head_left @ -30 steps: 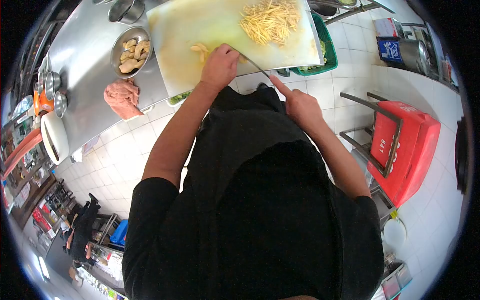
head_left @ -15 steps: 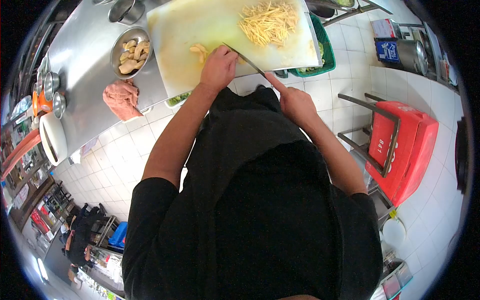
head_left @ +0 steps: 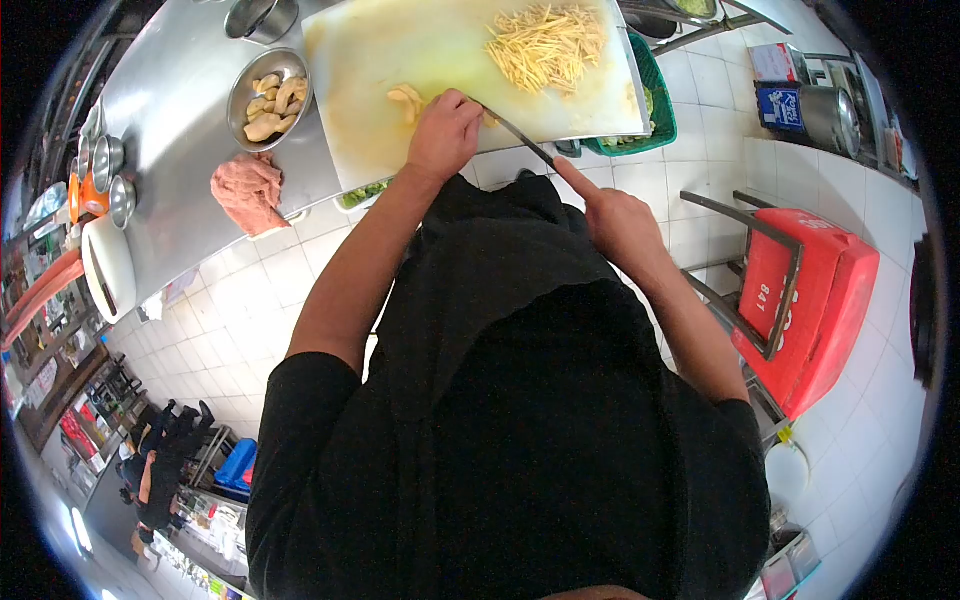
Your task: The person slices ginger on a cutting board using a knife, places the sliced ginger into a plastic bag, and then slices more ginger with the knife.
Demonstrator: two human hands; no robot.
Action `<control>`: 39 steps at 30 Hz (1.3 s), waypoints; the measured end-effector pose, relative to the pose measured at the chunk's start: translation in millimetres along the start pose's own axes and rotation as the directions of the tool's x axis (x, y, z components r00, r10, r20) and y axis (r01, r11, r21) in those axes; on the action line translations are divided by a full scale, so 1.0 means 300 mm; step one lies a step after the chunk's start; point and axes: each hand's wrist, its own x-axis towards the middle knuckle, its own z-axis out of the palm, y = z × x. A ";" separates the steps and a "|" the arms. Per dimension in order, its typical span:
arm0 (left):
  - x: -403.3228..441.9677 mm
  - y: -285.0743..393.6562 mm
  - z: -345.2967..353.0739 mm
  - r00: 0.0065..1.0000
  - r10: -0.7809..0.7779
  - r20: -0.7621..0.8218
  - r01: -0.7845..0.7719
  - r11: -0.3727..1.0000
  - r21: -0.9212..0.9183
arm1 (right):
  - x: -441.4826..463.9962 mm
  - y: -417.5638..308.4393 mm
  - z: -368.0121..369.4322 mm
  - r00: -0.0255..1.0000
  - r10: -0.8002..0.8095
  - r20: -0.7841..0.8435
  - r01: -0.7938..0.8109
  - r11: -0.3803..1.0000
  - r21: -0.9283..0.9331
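My right hand (head_left: 622, 222) is closed around the handle of a knife (head_left: 520, 135), its index finger stretched along the top. The blade lies over the near edge of the white cutting board (head_left: 370, 60), its tip close to my left fingertips. With fingers curled, my left hand (head_left: 447, 132) presses down a piece of ginger (head_left: 489, 119), mostly hidden behind the fingers and blade. Just left of that hand are a few pale ginger slices (head_left: 406, 100). A heap of thin ginger strips (head_left: 545, 48) covers the board's far right part.
Peeled ginger fills a steel bowl (head_left: 238, 105) left of the board. Nearby are a pink cloth (head_left: 247, 190) and a steel pot (head_left: 262, 18). A green basket (head_left: 658, 105) with greens sits below the board's right edge. A red box (head_left: 810, 300) stands to my right.
My right hand has drawn the knife back to the right and toward my body. My left hand stays at the same spot on the board. The view has shifted slightly.
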 end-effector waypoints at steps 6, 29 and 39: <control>-0.003 -0.005 0.003 1.000 -0.008 0.001 0.008 1.000 -0.022 | 0.122 0.002 0.080 0.992 -0.050 -0.119 0.054 0.998 0.025; -0.011 -0.014 0.027 0.999 -0.011 -0.050 0.009 0.999 -0.032 | 0.043 -0.033 -0.023 0.999 -0.032 -0.020 0.031 0.999 -0.027; 0.000 -0.015 0.016 1.000 -0.008 -0.027 0.007 0.999 -0.045 | 0.160 -0.015 0.094 0.989 -0.072 -0.128 0.080 0.995 0.060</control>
